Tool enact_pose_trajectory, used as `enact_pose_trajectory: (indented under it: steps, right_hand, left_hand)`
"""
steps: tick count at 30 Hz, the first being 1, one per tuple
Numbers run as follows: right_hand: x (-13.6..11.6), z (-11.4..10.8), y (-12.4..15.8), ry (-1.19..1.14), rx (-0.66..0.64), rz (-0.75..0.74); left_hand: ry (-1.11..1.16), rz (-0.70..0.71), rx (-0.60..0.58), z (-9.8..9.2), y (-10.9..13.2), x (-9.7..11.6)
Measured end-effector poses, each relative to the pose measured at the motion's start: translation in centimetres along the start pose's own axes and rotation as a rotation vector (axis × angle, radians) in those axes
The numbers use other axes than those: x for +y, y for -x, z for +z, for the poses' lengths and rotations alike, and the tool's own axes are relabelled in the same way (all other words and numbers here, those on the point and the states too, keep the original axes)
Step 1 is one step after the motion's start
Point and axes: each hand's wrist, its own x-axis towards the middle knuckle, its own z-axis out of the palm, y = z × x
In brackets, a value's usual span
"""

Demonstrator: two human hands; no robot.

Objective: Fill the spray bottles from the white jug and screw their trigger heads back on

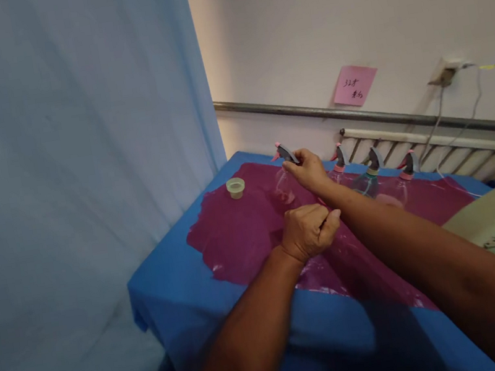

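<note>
Your left forearm (251, 329) lies nearest the camera, reaching across the front of the blue-covered table (168, 279). Your left hand (308, 230) is curled before the lower part of a clear spray bottle (283, 181); you hide the palm and fingertips, so I cannot tell whether that grip is pressed on anything. Your right hand (308, 171) has its grip pinching the bottle near the back of its grey-and-pink spray head (287, 154). The bottle is over the purple sheet (236, 231) on the table; its base is hidden. Three further spray bottles (371, 173) stand beyond your right forearm (396, 231). One pale cup (235, 188) sits on the sheet, left of the held bottle.
</note>
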Motion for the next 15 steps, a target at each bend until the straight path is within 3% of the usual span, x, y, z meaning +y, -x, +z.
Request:
enact_pose_trajectory:
  steps: [4,7,11,15]
  right_hand:
    - [1.1,0.9,-0.2,0.052,-0.009,-0.011]
    - [1.4,0.1,0.2,0.067,-0.03,-0.053]
    - [1.1,-3.9,0.3,0.091,0.038,-0.141]
    - [1.9,-9.2,-0.5,0.187,0.291,-0.23]
  left_hand:
    - [0.002,0.019,0.025,0.0,-0.1,0.0]
    - [-0.004,-0.013,0.032,-0.1,-0.2,0.2]
    - [0.014,-0.034,0.052,-0.1,-0.3,0.3]
    - [0.027,-0.042,0.065,-0.2,-0.3,0.3]
